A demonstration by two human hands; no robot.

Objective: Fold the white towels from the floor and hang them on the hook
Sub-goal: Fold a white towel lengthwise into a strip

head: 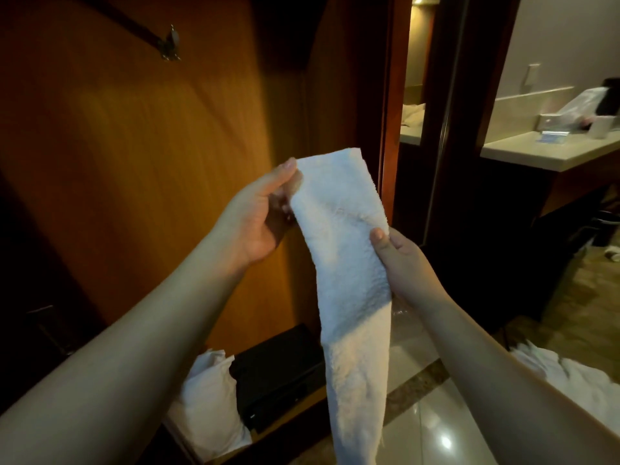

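A white towel (349, 280), folded into a long narrow strip, hangs in front of me from chest height down toward the floor. My left hand (258, 216) pinches its upper left edge between thumb and fingers. My right hand (402, 263) grips its right edge a little lower, thumb on the front. A metal hook (171, 43) sits on the wooden wall panel at the upper left, well above both hands. Another white towel (577, 380) lies crumpled on the floor at the lower right.
A wooden closet wall (134, 162) fills the left. At its foot lie a white bag or pillow (208, 404) and a black box (278, 374). A bathroom counter (550, 152) with small items stands at the right, behind a dark door frame (446, 129). Glossy tile floor (429, 424) below.
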